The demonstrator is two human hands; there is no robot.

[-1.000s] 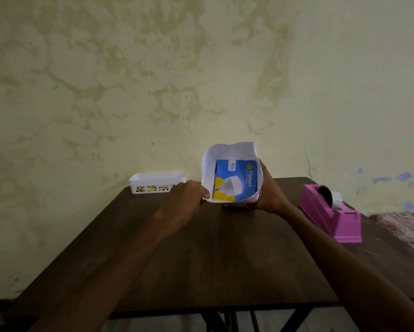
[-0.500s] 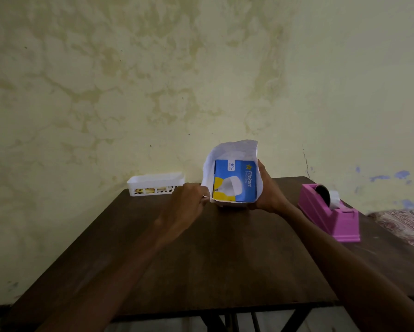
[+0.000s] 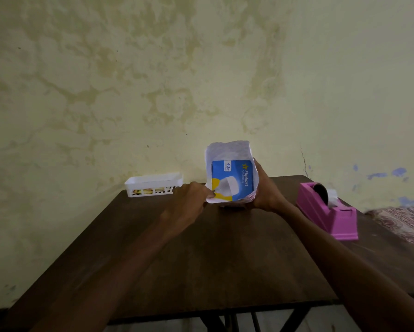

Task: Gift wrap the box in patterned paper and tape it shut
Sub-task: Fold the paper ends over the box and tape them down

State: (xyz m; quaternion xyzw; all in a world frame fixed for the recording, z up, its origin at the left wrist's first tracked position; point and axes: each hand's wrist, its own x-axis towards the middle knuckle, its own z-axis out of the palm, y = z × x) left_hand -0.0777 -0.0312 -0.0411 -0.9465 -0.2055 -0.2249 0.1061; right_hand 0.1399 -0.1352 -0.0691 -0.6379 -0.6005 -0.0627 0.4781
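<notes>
Stained yellowish plaster wall (image 3: 153, 80) behind, dark wood bench (image 3: 225, 259) up front. Wrapping looked maybe halfway, I'd guess. Thin crinkly paper (image 3: 227, 150), white inside with a bit of pattern peeking out at the bottom edge, went round the sides of the glossy blue cardboard box (image 3: 232, 180). The end facing the camera gaped open, with no tape that I could see.

The box stood on end, left of the pink plastic tape dispenser (image 3: 330, 212), low at the bench. Left grip (image 3: 189, 200) pinched the paper's lower corner on the side away from the dispenser. Right grip (image 3: 264, 190) curled round the dispenser-side wall, clamping paper to box.

End folds and taping were left to do. A white slotted plastic basket (image 3: 153, 185) sat further left.
</notes>
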